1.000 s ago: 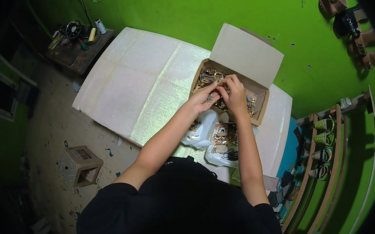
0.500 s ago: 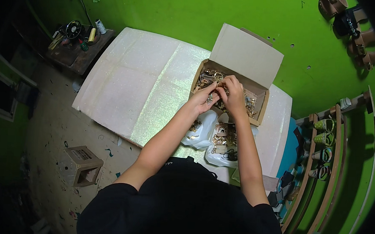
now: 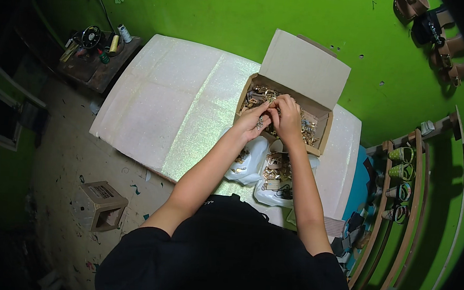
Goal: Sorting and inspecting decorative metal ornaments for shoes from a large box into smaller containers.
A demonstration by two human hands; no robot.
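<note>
Both hands meet over an open cardboard box (image 3: 327, 130) filled with small metal buckles and fittings (image 3: 310, 129) in gold, silver and dark tones. My left hand (image 3: 248, 122) is turned partly palm up, its fingers curled around several small shiny metal pieces (image 3: 260, 122). Against its fingertips, my right hand (image 3: 289, 119) has its fingers bent in a pinch; whatever lies between them is hidden. Just in front of the box, two white plastic bags (image 3: 247, 170) hold more metal fittings (image 3: 275, 174), partly covered by my right forearm.
The box lid (image 3: 306, 67) stands raised toward the green wall. A glittery white sheet covers the table (image 3: 150, 92). Sandals sit on a wooden rack (image 3: 385, 207) at the right. A small dark table (image 3: 95, 73) with thread spools is far left; a wooden stool (image 3: 101, 206) lies on the floor.
My right hand has shifted very slightly and its fingers have moved a little against the left fingertips. Everything else looks the same.
</note>
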